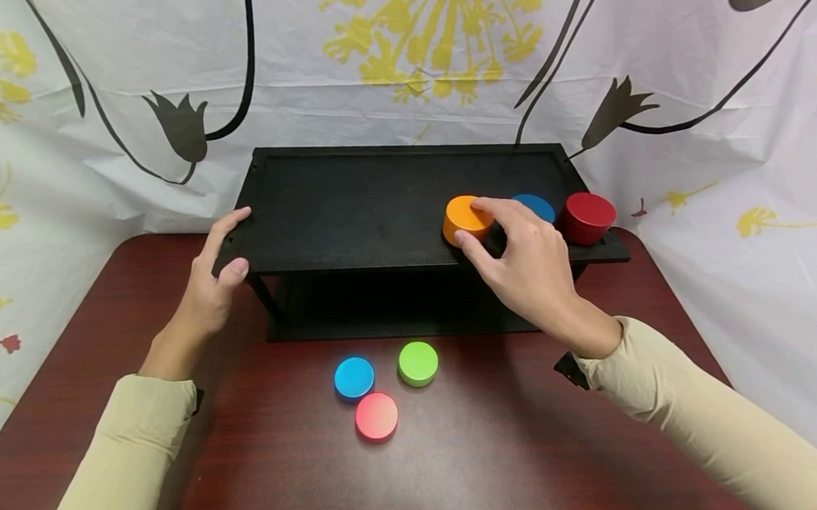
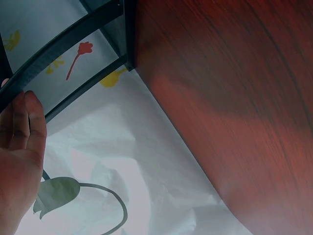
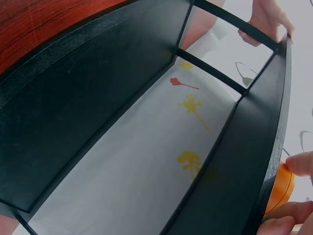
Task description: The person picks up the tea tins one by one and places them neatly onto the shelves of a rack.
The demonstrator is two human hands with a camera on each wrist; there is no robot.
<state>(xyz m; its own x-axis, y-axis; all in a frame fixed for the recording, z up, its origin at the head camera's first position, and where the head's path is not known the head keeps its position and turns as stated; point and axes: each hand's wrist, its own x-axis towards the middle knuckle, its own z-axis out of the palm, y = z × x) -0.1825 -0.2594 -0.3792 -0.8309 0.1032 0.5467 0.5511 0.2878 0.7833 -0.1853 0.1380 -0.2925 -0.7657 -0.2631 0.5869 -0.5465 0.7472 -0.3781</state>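
Observation:
My right hand (image 1: 529,261) pinches an orange round tin (image 1: 467,219) between thumb and fingers, at the front of the black shelf's top board (image 1: 355,214). Right beside that hand, partly hidden by it, is a blue round tin (image 1: 534,207). A dark red round tin (image 1: 589,218) stands at the board's right end. My left hand (image 1: 209,283) rests against the left end of the shelf. Its fingers lie nearly straight along the side rail (image 2: 63,44) in the left wrist view. In the right wrist view, the orange tin (image 3: 281,188) shows between my fingertips.
On the reddish-brown table (image 1: 495,460), in front of the shelf, lie a light blue disc (image 1: 354,378), a green disc (image 1: 418,364) and a pink-red disc (image 1: 376,417). Below the top board is a lower black board (image 3: 73,107). A white patterned sheet (image 1: 389,100) surrounds the table's back and sides.

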